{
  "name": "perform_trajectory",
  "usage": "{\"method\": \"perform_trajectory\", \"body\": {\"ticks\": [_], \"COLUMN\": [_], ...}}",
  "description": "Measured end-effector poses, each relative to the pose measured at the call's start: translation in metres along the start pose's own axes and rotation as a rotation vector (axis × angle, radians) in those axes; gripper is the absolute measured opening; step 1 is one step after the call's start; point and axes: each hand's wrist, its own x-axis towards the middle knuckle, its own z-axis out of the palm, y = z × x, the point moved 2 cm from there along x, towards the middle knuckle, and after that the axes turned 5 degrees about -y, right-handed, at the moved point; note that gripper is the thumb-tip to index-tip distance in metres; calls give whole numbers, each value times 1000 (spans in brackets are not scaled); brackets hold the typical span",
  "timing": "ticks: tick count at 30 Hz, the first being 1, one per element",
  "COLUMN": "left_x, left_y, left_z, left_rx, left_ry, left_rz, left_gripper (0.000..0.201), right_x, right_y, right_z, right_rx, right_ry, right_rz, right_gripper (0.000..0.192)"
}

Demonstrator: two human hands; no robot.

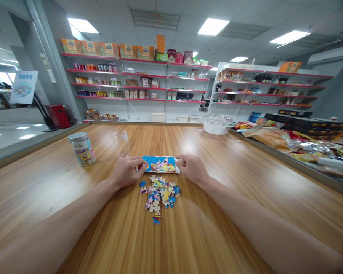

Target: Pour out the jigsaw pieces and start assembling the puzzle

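A colourful cartoon picture card (161, 164) lies on the wooden table between my two hands. My left hand (129, 170) grips its left edge, thumb and fingers pinched together. On the opposite edge, my right hand (193, 167) pinches the card with curled fingers. Just below the card, toward me, is a loose heap of jigsaw puzzle pieces (161, 193), some picture side up and some showing bare backs. A clear glass (121, 144) stands behind my left hand. Farther left is a cartoon-printed tin (82, 149) with a grey lid, upright.
A white basin (217, 125) covered with clear plastic sits at the table's far right. Packaged snacks (280, 140) pile up beyond the right edge. Stocked shelves (143, 76) line the back, and a sign stand (24, 87) is at far left.
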Motion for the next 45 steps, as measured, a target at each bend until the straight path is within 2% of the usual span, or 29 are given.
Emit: {"method": "perform_trajectory", "body": {"ticks": [2,3,5,7,11,17,21,25,29,33,35,40,43,45], "left_x": [-5,-8,-13,-18,-28,-28,-26,-26,-28,-28,-29,-27,-23,-22], "left_y": [9,15,27,37,54,55,56,55,58,60,61,68,75,78], "left_z": [1,2,3,2,-4,-7,-6,-8,-11,-16,-18,-13,-7,-4], "left_rx": [-10,-12,-9,-23,-141,-233,-249,-277,-287,-321,-338,-366,-404,-446], "left_ry": [-16,-49,-116,-162,-237,-209,-315,-301,-392,-459,-482,-468,-444,-444], "left_rz": [30,53,78,67,88,31,166,116,184,234,246,246,220,212], "left_gripper": [28,29,29,27,28,29,39,29,28,30,32,28,21,19], "right_x": [-7,-11,-19,-26,-35,-37,-37,-37,-40,-49,-55,-57,-43,-35], "right_y": [-9,-15,-25,-31,-34,-43,-50,-51,-55,-51,-46,-51,-62,-70], "right_z": [1,3,7,10,7,4,6,7,8,5,2,3,10,13], "right_rx": [25,52,112,139,157,194,290,372,478,865,965,856,923,935], "right_ry": [3,-3,-70,-131,-200,-230,-305,-237,-338,-428,-380,-363,-293,-280], "right_rz": [-86,-175,-354,-449,-470,-376,-398,-280,-154,149,277,310,514,536], "right_gripper": [27,27,31,33,35,36,33,31,23,17,17,14,12,11]}}
